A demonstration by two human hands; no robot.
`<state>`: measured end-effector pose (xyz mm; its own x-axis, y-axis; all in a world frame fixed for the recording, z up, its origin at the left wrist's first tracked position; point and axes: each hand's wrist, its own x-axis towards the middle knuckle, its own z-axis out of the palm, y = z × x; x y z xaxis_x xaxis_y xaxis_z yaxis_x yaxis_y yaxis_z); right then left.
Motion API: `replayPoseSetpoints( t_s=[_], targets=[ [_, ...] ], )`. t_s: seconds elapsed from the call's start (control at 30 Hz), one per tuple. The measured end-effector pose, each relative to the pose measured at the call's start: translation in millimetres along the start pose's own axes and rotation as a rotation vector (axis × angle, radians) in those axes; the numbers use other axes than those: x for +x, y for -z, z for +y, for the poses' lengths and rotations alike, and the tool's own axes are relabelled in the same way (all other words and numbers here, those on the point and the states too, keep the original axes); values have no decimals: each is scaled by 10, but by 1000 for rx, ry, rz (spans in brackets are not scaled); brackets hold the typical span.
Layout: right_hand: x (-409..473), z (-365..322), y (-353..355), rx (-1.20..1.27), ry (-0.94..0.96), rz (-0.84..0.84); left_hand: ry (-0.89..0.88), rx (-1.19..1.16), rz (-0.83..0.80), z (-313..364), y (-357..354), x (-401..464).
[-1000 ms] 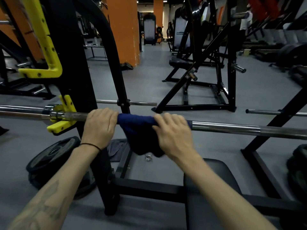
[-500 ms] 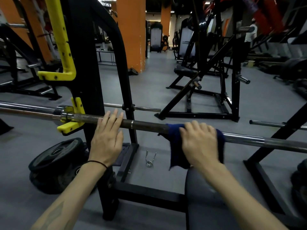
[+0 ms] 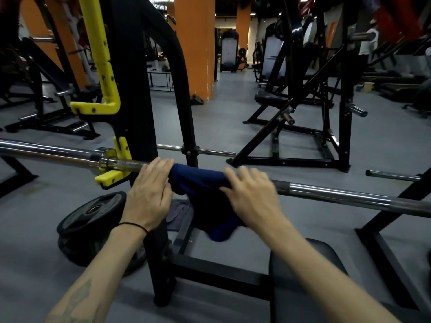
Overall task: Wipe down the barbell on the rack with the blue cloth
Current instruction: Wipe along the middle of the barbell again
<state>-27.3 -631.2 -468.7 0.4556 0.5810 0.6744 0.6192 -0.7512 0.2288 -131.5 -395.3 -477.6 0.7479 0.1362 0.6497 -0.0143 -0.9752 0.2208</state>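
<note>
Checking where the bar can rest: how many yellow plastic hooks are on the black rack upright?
2. The upper yellow hook holds nothing; the lower yellow hook cradles the chrome barbell. Others further up may be hidden.

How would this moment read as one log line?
step: wiping | right hand: grips blue cloth | left hand: on barbell | cloth: draped over bar
</note>
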Motion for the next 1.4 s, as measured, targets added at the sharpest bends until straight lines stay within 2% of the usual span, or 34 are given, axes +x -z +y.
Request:
replayPoseSetpoints(
  t_s=[0.13, 0.23, 0.37, 0.53, 0.63, 0.7, 0.77, 0.8, 0.87, 0.97, 1.07, 1.17, 1.4],
  targets=[
    [-591, 863, 259, -63, -98, 12, -60, 79, 29, -44, -48, 25],
    [-808, 1163, 390, -91, -185, 0, -86, 122, 58, -125, -41, 192],
    [-730, 962, 346, -143, -273, 4, -178, 277, 107, -267, -31, 457],
    [-229, 244, 134, -39, -198, 79, -246, 332, 100, -295, -57, 617],
    [301, -558, -74, 60, -178, 73, -210, 426, -37, -298, 26, 747],
    [600, -1039, -165, 106, -200, 51, -104, 453, -287, -271, 94, 942],
    [751, -1226, -195, 123, -221, 40, -13, 417, -461, -292, 117, 1064],
    [761, -1211, -207, 131, -189, 44, -21, 423, -455, -320, 116, 1053],
    [668, -1022, -193, 150, -90, 53, -119, 423, -242, -399, 62, 904],
    [451, -574, -101, 136, -91, 22, -50, 194, 14, -399, 5, 645],
    [-57, 5, 79, 70, -121, 9, 4, 132, 87, -283, -28, 600],
    [-347, 329, 244, 92, -183, 62, 50, 159, 75, -267, -30, 623],
    [-104, -72, 166, 46, -532, 35, 84, 339, -168, -249, -39, 739]
  ],
)
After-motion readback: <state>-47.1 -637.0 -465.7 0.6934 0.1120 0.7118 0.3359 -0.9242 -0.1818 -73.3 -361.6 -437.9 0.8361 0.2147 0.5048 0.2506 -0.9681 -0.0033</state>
